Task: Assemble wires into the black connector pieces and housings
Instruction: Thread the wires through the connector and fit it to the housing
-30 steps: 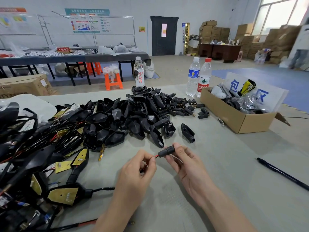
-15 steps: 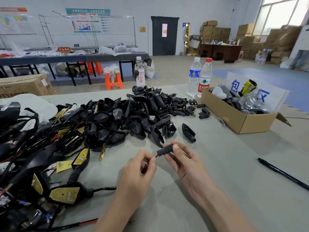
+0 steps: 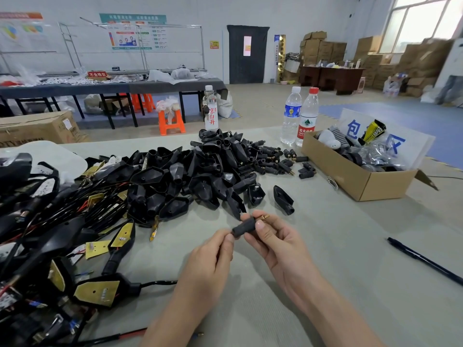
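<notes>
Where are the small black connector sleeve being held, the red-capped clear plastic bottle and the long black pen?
small black connector sleeve (image 3: 244, 227), head view, middle of its barrel.
red-capped clear plastic bottle (image 3: 305, 127), head view, on its label.
long black pen (image 3: 424, 260), head view, middle of its shaft.

Clear bottle (image 3: 211, 108) at far edge of your bench (image 3: 325, 246): red vertical characters, lower two read 白开. Red-capped bottle (image 3: 308, 113) to your right: label 农夫山泉. White board (image 3: 416, 146) in your cardboard box (image 3: 350, 176): blue 包 and 区, middle character hidden. Red sign (image 3: 97, 74) on far bench (image 3: 162, 86): 不合格区. Wall posters (image 3: 131, 33): too small to read.
</notes>
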The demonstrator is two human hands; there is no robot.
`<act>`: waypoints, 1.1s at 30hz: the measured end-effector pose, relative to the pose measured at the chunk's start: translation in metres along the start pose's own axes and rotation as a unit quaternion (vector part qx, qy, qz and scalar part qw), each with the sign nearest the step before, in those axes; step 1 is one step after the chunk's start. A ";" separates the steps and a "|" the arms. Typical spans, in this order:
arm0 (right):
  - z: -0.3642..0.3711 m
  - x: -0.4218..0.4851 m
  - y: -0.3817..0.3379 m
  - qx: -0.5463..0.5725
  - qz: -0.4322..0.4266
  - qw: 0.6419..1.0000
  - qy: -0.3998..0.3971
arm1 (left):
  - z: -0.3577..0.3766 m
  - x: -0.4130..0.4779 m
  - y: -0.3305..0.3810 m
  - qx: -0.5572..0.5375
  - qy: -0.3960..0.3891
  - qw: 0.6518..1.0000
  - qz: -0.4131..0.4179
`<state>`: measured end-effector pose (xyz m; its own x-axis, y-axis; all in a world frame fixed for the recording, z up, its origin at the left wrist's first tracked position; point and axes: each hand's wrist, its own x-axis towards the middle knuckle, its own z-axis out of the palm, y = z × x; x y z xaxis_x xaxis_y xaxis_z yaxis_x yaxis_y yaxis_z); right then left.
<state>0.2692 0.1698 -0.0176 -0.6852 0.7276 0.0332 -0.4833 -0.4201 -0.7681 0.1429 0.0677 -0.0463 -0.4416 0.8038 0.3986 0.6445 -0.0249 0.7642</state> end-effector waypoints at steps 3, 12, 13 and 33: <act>0.000 0.001 0.000 -0.006 -0.001 1.000 0.004 | 0.000 0.000 0.003 0.015 -0.011 1.000 -0.003; 0.000 0.002 0.002 0.000 0.009 1.000 0.006 | -0.001 -0.002 0.008 0.027 -0.008 1.000 -0.006; -0.001 0.002 0.002 -0.001 0.005 1.000 0.009 | -0.001 -0.002 0.008 0.038 -0.007 0.999 -0.001; -0.003 0.001 -0.006 0.044 0.011 0.998 0.031 | -0.001 -0.005 0.010 0.095 0.005 0.995 -0.022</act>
<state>0.2723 0.1746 -0.0149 -0.6620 0.7491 -0.0250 -0.5163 -0.4800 -0.7092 0.1503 0.0629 -0.0402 -0.4777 0.7956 0.3726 0.7307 0.1244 0.6713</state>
